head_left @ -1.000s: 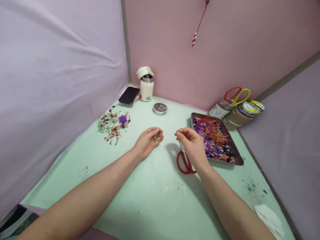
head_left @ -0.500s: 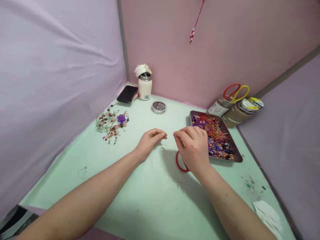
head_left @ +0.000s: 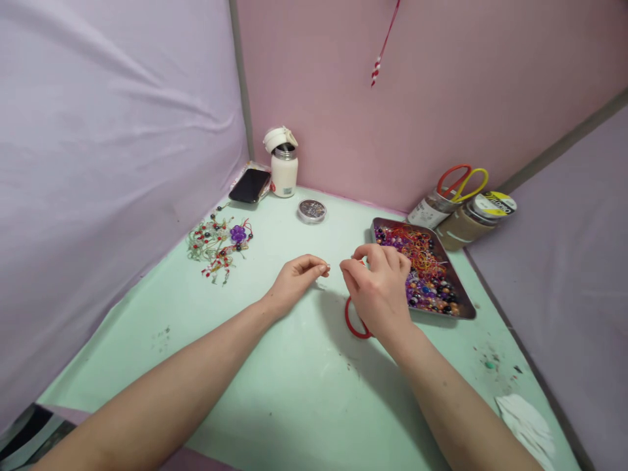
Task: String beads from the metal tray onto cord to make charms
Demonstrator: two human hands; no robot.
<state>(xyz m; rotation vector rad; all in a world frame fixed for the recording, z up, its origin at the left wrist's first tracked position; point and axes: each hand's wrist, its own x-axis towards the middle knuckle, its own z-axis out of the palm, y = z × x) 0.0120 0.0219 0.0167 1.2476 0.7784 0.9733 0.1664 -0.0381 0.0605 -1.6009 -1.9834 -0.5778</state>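
My left hand (head_left: 294, 282) is over the middle of the table, thumb pressed to its fingers. Whatever sits in that pinch is too small to make out. Just right of it, my right hand (head_left: 379, 288) has its fingers curled and the thumb and fingertips close together; its hold is mostly hidden, though a bit of red-orange shows between the fingers. Beneath the right hand a red loop handle (head_left: 348, 318) lies on the table, the rest covered by the hand. A metal tray (head_left: 461, 313) of beads and tangled orange cords stands right beside that hand.
Beaded strings with a purple bead cluster (head_left: 238, 234) lie at the left. Behind are a phone (head_left: 250, 186), a white bottle (head_left: 284, 175) and a round clear case (head_left: 312, 210). Jars (head_left: 466, 226) with red and yellow handles stand back right; a white cloth (head_left: 527, 425) lies front right.
My right hand's upper fingers have lifted and spread slightly from the thumb, baring a bit of red-orange. The left hand has shifted very slightly; its pinch stays closed.
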